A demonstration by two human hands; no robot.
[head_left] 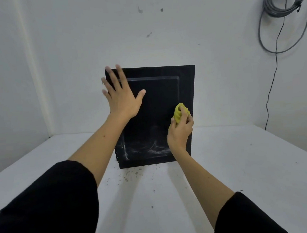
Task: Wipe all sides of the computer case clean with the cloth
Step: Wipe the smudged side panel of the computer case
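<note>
The computer case [154, 116] stood upright on the white bench [226, 165], its black side panel facing the person. The left hand [122, 98] lay flat against the panel's upper left, fingers spread. The right hand [180, 130] gripped a bunched yellow cloth [180, 111], apparently pressed to the panel's right side. Pale dust smears remained below both hands.

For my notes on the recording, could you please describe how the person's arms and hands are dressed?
Both hands, left hand and right hand, are bare: no gloves, rings or watch visible. Loose black sleeves end near the elbows, leaving the forearms uncovered.
</note>
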